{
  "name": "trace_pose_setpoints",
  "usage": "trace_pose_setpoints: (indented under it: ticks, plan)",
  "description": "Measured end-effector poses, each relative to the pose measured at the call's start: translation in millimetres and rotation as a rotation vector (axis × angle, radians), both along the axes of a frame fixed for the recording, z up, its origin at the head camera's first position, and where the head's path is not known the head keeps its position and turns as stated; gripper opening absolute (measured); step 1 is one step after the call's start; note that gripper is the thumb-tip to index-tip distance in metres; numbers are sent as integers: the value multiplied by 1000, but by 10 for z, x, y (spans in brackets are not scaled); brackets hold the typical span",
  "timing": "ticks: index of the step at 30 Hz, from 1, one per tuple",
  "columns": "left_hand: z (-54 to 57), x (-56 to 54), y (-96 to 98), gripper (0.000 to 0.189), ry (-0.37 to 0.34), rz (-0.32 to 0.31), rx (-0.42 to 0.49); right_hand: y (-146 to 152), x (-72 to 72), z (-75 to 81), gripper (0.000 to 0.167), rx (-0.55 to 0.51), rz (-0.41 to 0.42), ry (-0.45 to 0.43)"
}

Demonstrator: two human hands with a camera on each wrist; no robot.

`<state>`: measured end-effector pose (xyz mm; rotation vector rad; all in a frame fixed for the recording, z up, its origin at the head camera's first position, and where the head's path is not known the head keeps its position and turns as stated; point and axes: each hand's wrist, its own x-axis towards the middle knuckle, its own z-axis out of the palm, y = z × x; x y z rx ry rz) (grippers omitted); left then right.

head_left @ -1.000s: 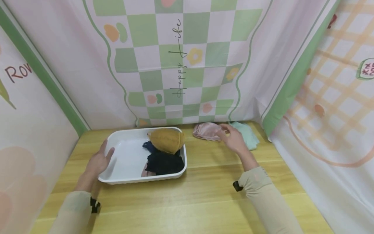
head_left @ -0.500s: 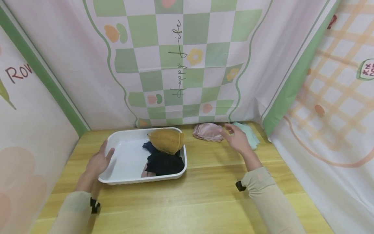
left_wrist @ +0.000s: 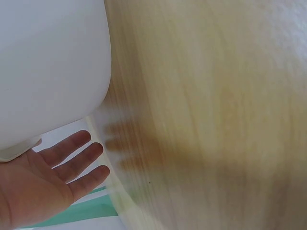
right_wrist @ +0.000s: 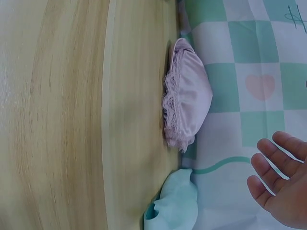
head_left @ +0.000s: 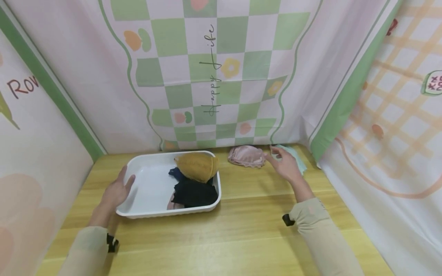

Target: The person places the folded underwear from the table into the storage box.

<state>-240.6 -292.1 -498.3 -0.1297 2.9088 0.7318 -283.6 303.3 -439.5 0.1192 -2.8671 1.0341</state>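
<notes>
In the head view my left hand (head_left: 115, 193) rests at the left rim of a white tray (head_left: 146, 214), thumb on the inner side. Three of its fingers extend straight below the tray edge in the left wrist view. My right hand (head_left: 284, 165) hovers over the back right of the table, fingers parted and holding nothing. It partly covers a mint green cloth (head_left: 297, 159). Just left of it lies a folded pink satin bra (head_left: 246, 156) with lace trim, also plain in the right wrist view.
Inside the tray's right half lie a mustard bra (head_left: 197, 166), a folded black garment (head_left: 197, 193), and a dark blue piece (head_left: 177, 173). A pinkish bit shows beneath the black one. Behind the wooden table (head_left: 207, 245) hangs a checked curtain (head_left: 229, 88).
My right hand has drawn away from the pink bra, shifting right over the mint green cloth. The left hand and tray have stayed put.
</notes>
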Motion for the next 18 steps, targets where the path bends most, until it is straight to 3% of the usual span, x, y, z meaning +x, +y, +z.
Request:
trace_pose_setpoints:
  ticks: [18]
  plan:
    - [7,12,11,81,-7,6,10,241,-36,-36,80,30,-68,-39]
